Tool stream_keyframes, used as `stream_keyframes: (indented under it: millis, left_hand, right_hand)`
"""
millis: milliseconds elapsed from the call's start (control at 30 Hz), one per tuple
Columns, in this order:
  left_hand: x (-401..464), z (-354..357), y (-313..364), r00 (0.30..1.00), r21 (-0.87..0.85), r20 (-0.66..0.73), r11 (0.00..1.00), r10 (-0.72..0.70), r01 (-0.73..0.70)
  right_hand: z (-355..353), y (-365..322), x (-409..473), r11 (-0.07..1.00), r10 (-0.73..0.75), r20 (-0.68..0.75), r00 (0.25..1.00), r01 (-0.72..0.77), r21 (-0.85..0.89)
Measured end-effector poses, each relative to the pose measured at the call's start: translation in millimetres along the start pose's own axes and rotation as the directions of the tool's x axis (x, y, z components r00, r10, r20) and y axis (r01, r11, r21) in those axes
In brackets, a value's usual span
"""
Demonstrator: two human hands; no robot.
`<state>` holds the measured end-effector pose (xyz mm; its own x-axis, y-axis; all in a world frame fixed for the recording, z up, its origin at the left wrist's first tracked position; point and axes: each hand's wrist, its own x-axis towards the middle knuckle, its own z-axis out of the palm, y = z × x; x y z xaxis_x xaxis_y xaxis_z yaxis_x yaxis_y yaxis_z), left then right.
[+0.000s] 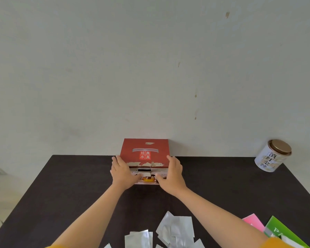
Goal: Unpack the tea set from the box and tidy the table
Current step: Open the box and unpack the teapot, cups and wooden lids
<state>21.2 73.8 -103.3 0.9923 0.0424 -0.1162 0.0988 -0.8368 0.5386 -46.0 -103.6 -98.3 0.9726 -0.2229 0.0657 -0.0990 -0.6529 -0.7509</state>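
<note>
I have the red box at the far middle of the dark worktop, close against the wall, and I am only at the opening step: nothing of the tea set is out yet. My left hand lies against the box's left side with fingers fairly straight, and my right hand against its right side, thumbs reaching in over the near flap, where a torn slot shows. The box is steadied between them. I judge the next move calls for lifting that front flap without tearing it further, then drawing out what is inside with care, since it may be fragile. Silver sachets lie scattered near me, coloured leaflets at my right, a tea tin at the far right; those wait for the tidying.
</note>
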Motion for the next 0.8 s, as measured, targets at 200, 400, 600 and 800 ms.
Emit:
stream_keyframes:
  millis: [200,400,600,800]
  left_hand:
    - [-5,-4,-1,0.997,-0.275,0.030,0.959,-0.068,0.074]
    - [-34,-12,-17,0.998,-0.403,0.036,0.913,-0.048,0.059]
    - [-93,-17,-36,0.998,-0.476,0.034,0.877,-0.052,0.062]
    - [-121,-29,-40,0.999,-0.488,0.049,0.872,-0.019,0.041]
  right_hand:
    - [-3,-10,7,0.905,0.235,0.151,0.960,-0.273,0.327]
    - [-12,-11,-32,0.875,0.217,0.187,0.958,-0.276,0.398]
    - [-9,-1,-103,0.869,0.131,0.202,0.971,-0.210,0.447]
    - [-9,2,-126,0.903,0.118,0.206,0.971,-0.191,0.384]
